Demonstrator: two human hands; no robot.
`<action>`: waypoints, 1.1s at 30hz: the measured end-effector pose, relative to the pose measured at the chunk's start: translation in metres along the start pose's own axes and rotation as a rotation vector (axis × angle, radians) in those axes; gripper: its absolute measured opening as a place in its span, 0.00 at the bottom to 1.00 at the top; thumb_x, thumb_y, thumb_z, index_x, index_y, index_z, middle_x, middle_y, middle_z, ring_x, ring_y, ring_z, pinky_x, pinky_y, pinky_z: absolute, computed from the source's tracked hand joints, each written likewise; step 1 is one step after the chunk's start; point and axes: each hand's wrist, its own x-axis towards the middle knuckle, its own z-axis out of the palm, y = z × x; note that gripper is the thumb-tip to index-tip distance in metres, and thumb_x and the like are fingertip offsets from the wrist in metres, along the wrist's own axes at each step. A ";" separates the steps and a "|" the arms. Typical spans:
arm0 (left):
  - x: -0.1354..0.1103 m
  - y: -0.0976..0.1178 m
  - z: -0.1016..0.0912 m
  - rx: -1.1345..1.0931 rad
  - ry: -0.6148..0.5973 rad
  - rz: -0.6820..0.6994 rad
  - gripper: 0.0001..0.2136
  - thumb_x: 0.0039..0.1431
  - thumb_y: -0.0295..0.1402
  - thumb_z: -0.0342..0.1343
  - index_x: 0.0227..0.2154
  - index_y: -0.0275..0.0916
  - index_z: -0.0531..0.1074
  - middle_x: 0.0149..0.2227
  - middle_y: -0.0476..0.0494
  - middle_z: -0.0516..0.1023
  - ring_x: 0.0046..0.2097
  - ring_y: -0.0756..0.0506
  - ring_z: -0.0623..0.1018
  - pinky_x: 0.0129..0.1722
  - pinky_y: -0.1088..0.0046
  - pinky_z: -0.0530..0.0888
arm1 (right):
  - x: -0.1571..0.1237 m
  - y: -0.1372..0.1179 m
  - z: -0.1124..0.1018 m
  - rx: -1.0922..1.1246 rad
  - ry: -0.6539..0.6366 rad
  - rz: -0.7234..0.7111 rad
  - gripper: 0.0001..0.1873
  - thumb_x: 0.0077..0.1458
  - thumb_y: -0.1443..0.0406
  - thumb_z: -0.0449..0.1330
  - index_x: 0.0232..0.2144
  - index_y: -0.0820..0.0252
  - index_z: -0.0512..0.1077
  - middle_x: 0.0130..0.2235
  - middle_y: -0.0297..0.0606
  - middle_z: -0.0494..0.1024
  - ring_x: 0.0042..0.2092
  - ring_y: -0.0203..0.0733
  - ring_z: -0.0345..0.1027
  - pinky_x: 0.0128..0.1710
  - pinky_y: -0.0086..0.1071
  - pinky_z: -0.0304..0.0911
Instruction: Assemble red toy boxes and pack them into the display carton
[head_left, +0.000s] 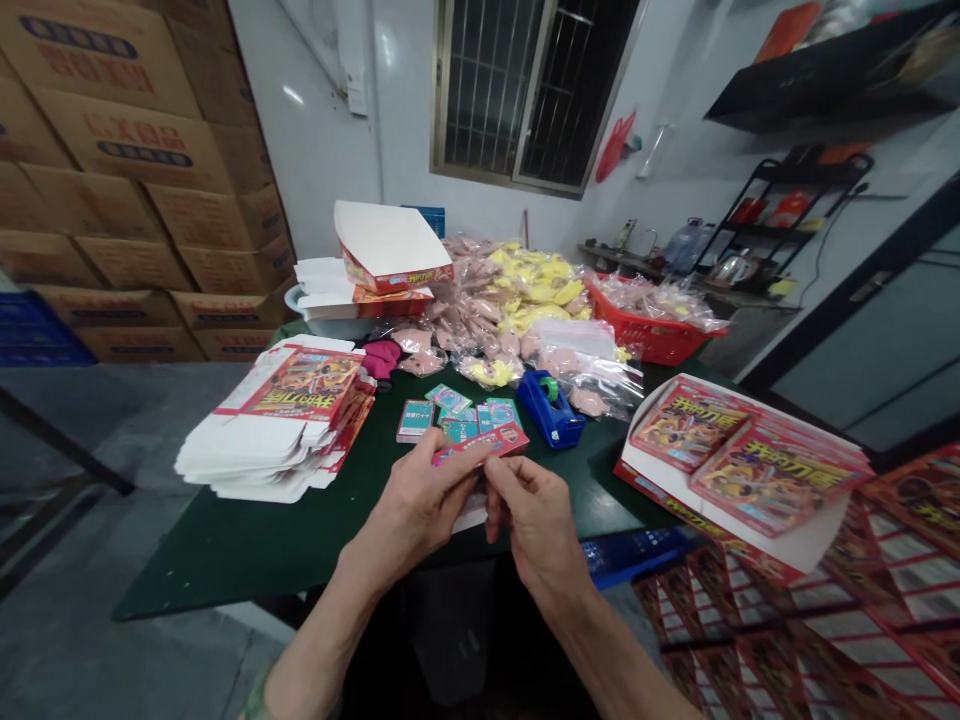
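My left hand (424,497) and my right hand (534,515) meet over the near edge of the dark green table (247,540). Both pinch a small red printed box (484,444), held flat between the fingertips. Just beyond it lie several small teal cards (457,412) on the table. A blue tape dispenser (550,405) stands to the right of the cards.
A stack of flat red-and-white cartons (281,420) lies on the left, another stack (750,465) on the right. Bagged pink and yellow items (510,300) and a red basket (649,325) fill the far side. Brown cardboard boxes (127,170) line the left wall.
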 end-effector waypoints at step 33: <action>-0.079 -0.020 -0.011 -0.516 0.264 -1.095 0.18 0.32 0.43 0.68 0.25 0.36 0.76 0.25 0.44 0.81 0.27 0.41 0.80 0.27 0.72 0.78 | 0.210 -0.035 -0.007 -1.674 -0.438 -0.671 0.21 0.58 0.73 0.50 0.54 0.63 0.62 0.55 0.49 0.66 0.56 0.47 0.60 0.52 0.40 0.60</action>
